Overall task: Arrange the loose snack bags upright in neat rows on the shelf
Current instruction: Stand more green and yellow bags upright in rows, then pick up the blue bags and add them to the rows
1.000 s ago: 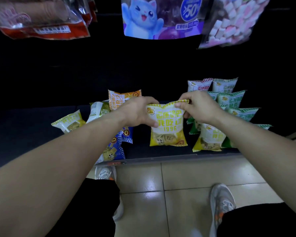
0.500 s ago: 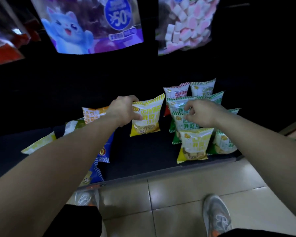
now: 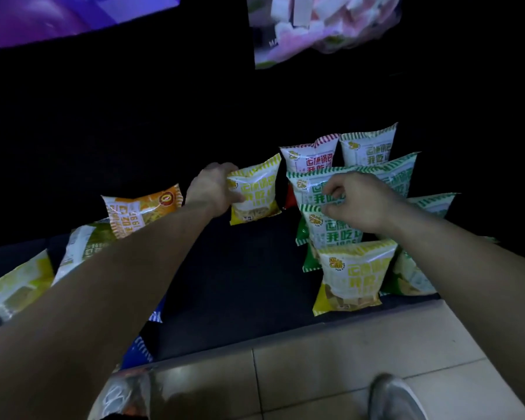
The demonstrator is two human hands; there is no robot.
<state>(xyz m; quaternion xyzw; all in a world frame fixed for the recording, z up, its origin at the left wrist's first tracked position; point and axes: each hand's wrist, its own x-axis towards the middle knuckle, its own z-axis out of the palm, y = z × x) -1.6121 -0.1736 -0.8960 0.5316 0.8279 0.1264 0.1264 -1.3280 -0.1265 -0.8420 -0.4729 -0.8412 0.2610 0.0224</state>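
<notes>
My left hand (image 3: pixel 211 189) is shut on the left edge of a yellow snack bag (image 3: pixel 256 197) and holds it upright on the dark shelf (image 3: pixel 240 283), just left of the standing rows. My right hand (image 3: pixel 361 201) has its fingers curled onto the top edge of a green snack bag (image 3: pixel 328 234) in the left row. In front of that one stands another yellow bag (image 3: pixel 352 277). At the back stand a red-striped bag (image 3: pixel 309 156) and a green-striped bag (image 3: pixel 367 147). Loose bags lie on the left: an orange one (image 3: pixel 143 207), a green-yellow one (image 3: pixel 85 247) and a yellow one (image 3: pixel 15 286).
A blue bag (image 3: pixel 140 350) lies under my left forearm at the shelf's front edge. A marshmallow bag (image 3: pixel 315 25) and a purple bag (image 3: pixel 58 16) hang above. Below the shelf are beige floor tiles (image 3: pixel 315 374) and my shoe (image 3: pixel 391 398).
My right hand let go of the yellow bag and went to the green bags on the right. My left hand carried the yellow bag back and right, beside the rows.
</notes>
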